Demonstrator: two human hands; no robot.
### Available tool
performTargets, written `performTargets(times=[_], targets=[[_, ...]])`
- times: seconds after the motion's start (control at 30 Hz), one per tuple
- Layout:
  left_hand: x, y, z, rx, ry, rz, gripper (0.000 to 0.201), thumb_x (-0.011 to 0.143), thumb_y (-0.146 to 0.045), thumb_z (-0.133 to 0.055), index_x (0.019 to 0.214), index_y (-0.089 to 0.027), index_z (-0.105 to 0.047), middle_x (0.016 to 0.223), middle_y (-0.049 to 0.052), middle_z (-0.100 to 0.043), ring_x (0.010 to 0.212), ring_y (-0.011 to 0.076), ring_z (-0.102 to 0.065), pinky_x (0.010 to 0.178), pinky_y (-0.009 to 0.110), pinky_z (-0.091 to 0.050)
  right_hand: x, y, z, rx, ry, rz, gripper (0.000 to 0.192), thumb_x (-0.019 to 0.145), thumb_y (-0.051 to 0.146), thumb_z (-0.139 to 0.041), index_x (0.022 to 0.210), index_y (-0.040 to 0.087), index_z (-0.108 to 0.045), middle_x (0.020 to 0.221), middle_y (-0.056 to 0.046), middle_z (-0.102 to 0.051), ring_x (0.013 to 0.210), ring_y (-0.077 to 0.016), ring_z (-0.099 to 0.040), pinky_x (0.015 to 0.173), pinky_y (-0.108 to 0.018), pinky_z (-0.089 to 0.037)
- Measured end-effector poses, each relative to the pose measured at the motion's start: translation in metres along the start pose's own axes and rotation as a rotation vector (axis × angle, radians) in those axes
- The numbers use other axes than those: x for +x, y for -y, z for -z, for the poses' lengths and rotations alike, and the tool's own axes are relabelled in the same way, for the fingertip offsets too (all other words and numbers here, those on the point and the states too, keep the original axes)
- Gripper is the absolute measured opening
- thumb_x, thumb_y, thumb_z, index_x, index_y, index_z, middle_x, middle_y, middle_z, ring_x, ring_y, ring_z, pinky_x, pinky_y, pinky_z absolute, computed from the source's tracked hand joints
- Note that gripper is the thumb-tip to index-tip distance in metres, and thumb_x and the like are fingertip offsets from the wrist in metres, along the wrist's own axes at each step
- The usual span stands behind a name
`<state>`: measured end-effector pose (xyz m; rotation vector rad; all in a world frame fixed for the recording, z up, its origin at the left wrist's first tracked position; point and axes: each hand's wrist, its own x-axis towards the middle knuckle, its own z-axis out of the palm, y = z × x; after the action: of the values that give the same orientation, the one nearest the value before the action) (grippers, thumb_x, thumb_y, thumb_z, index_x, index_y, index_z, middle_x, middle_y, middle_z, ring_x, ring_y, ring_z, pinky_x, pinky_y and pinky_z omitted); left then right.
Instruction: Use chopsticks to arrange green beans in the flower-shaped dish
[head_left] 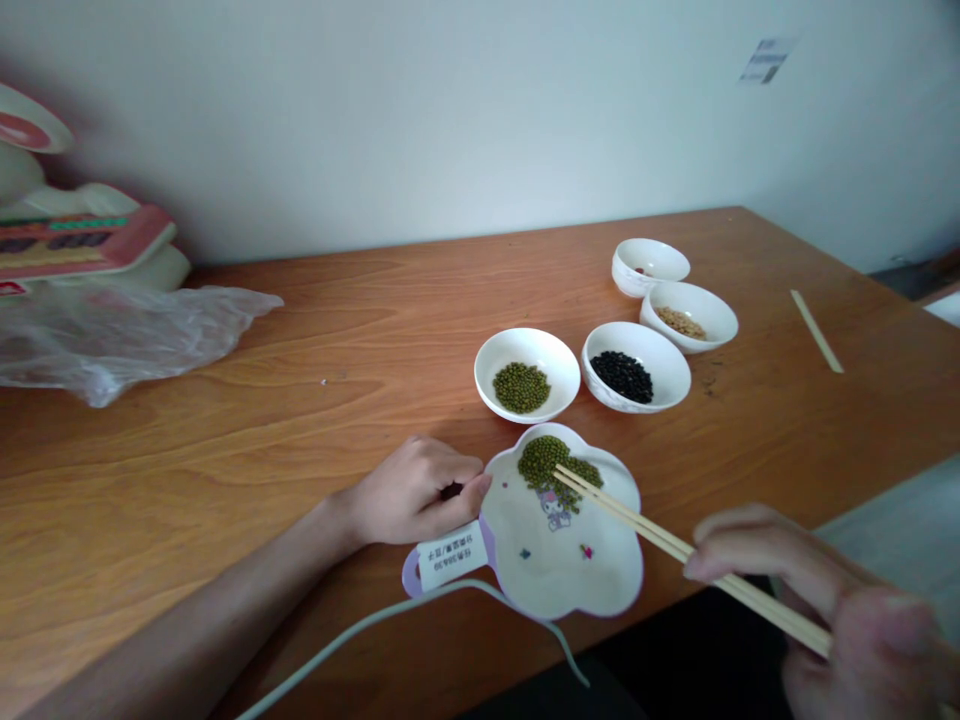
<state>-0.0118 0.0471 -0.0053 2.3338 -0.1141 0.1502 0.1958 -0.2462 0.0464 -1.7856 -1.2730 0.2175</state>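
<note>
plastic bag (112,340) — far left | lone stick (816,330) — far right | toy-like pink-and-cream object (67,235) — by wall
</note>
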Motion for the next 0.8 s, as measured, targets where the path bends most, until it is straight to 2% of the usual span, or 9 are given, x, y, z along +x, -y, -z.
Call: performTargets(times=[0.17, 0.37, 0.5, 0.8], targets=[[-0.001, 0.001, -0.001, 0.01, -0.006, -0.001, 0.03, 0.101, -0.022, -0.044, 0.071, -0.018, -0.044, 0.062, -0.004, -0.045, 0.055, 0.0083, -0.038, 0.057, 0.027, -0.029, 0.004, -0.002, 0.0, 0.003, -0.017, -0.059, 0.088, 0.094, 0.075, -0.005, 0.076, 0.024, -0.075, 0.08, -0.008, -0.071, 0.071, -0.0221, -0.069, 0.057, -0.032, -0.053], [-0.001, 0.001, -0.001, 0.014, -0.01, -0.004, 0.03, 0.101, -0.021, -0.045, 0.071, -0.018, -0.044, 0.062, -0.004, -0.045, 0.055, 0.0081, -0.039, 0.057, 0.027, -0.029, 0.005, 0.004, -0.006, 0.038, -0.042, -0.139, 0.093, 0.085, 0.083, 0.0, 0.074, 0.025, -0.072, 0.08, -0.007, -0.07, 0.073, -0.0237, -0.067, 0.064, -0.034, -0.051], [0.0, 0.001, -0.001, 0.014, -0.014, -0.006, 0.03, 0.101, -0.021, -0.046, 0.071, -0.018, -0.044, 0.062, -0.004, -0.045, 0.054, 0.008, -0.039, 0.056, 0.027, -0.03, 0.008, 0.012, -0.012, 0.039, -0.082, -0.192, 0.094, 0.082, 0.085, 0.001, 0.07, 0.026, -0.071, 0.079, -0.005, -0.07, 0.073, -0.0235, -0.066, 0.066, -0.034, -0.049], [0.001, -0.001, 0.001, 0.019, -0.025, -0.027, 0.032, 0.101, -0.021, -0.045, 0.07, -0.018, -0.047, 0.061, -0.003, -0.048, 0.054, 0.0084, -0.04, 0.055, 0.027, -0.031, 0.016, 0.02, -0.019, 0.077, -0.137, -0.168, 0.09, 0.084, 0.085, -0.006, 0.064, 0.025, -0.07, 0.071, -0.005, -0.068, 0.065, -0.0217, -0.064, 0.06, -0.033, -0.048]])
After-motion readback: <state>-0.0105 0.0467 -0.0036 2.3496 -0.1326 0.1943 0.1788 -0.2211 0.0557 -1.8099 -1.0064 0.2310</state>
